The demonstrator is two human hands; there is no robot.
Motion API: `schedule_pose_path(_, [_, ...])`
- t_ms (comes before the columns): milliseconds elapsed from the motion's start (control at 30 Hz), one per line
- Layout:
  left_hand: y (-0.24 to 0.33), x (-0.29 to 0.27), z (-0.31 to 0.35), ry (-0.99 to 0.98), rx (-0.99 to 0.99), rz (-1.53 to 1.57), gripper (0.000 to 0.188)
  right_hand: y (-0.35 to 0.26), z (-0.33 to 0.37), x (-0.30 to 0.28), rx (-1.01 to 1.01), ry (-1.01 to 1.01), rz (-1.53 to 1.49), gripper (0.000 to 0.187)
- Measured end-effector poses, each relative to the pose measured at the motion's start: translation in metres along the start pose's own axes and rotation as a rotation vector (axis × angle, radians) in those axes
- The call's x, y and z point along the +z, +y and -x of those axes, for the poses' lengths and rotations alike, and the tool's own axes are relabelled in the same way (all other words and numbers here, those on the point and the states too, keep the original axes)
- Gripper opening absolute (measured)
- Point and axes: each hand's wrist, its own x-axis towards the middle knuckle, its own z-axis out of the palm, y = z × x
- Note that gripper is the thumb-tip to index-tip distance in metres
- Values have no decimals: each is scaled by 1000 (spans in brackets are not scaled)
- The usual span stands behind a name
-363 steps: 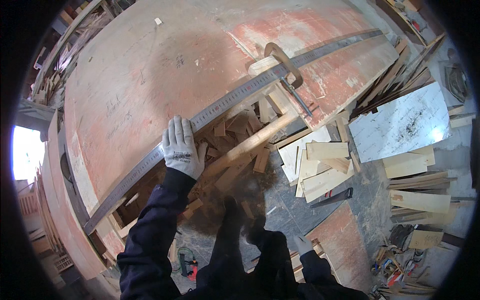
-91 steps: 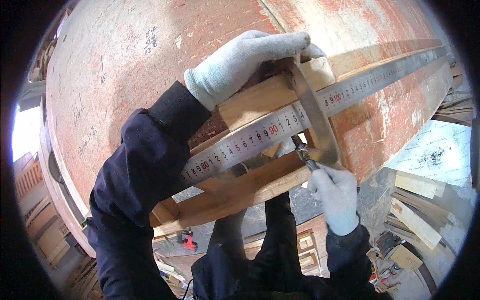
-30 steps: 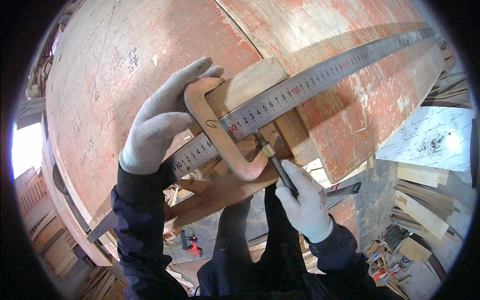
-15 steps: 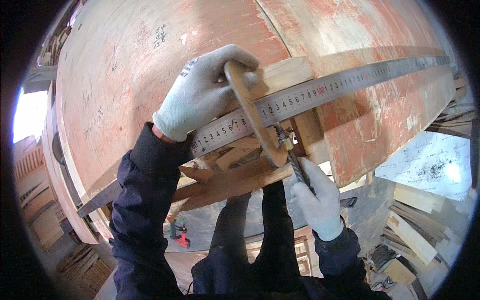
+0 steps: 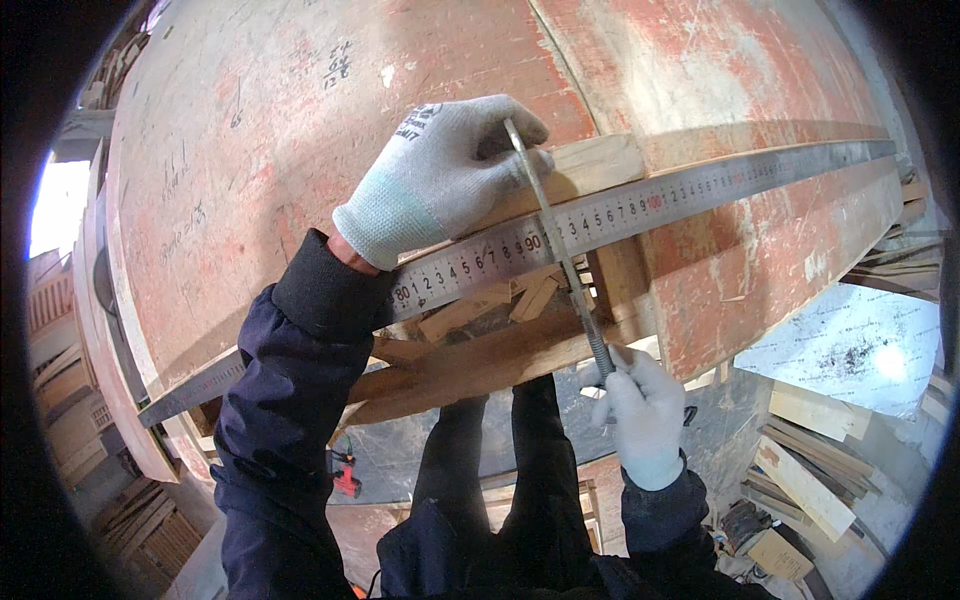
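A metal C-clamp (image 5: 556, 235) reaches across a long steel ruler (image 5: 690, 190), its frame turned almost edge-on. My gloved left hand (image 5: 455, 165) pinches the clamp's far end between thumb and fingers. At its near end, my gloved right hand (image 5: 640, 408) is closed round the threaded screw (image 5: 597, 352). Under the ruler's far edge, beside my left fingers, a pale wood strip (image 5: 605, 165) shows. Where the clamp's jaws press, if anywhere, cannot be made out.
The ruler runs along a worn reddish board (image 5: 260, 170). In front of it, an opening edged by a wooden rail (image 5: 490, 365) holds wood offcuts (image 5: 540, 297). A red tool (image 5: 346, 478) lies lower down. Planks (image 5: 805, 485) and a shiny sheet (image 5: 850, 345) are at the right.
The clamp has turned from showing its broad curved side to nearly edge-on. Both hands stay on it; my left hand and the clamp's far end have shifted right in the picture.
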Motion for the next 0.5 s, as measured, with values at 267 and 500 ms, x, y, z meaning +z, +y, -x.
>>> schedule_pose_path(267, [-1,-2,-2,-18,33,-25,22,28,-16,-6,360,-345,-880,33])
schedule_pose_path(500, [2,-2,-1,-27,17,7,20,28,-7,-2,326,-191,-603,41])
